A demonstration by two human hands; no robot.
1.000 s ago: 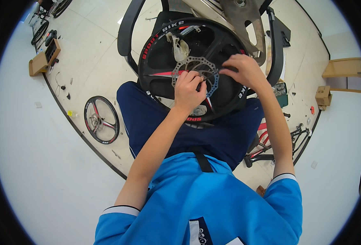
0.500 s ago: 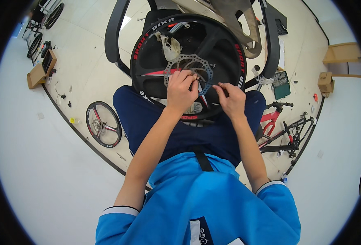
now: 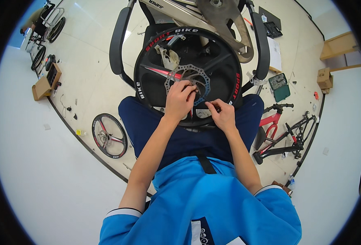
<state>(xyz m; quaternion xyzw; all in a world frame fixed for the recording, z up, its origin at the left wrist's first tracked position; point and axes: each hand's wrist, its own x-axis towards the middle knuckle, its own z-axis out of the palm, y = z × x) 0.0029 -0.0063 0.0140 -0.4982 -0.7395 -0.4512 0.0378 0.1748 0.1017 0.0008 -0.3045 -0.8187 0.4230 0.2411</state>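
A black bicycle wheel [image 3: 225, 53] with broad spokes lies flat over my thighs and the chair seat. A silver disc brake rotor [image 3: 205, 75] sits at its hub. My left hand [image 3: 180, 100] rests over the rotor's near left part, its fingers pinched near the centre; what they grip is hidden. My right hand [image 3: 222, 115] is closed, thumb and forefinger pinching the near end of a thin dark rod, like a hex key [image 3: 201, 97], that slants toward the left fingertips. A crumpled whitish glove [image 3: 170, 59] shows between the spokes, beyond my left hand.
Black chair armrests [image 3: 117, 45] flank the wheel. A bicycle frame with a large metal part [image 3: 225, 24] lies just beyond it. Another wheel [image 3: 109, 136] lies on the left floor; a red and black frame [image 3: 272, 134] and an open green case [image 3: 280, 87] lie right.
The wheel has turned slightly clockwise. My right hand has moved nearer my body and a little left, with the rod tilting that way. My left hand stays at the rotor. The view has shifted.
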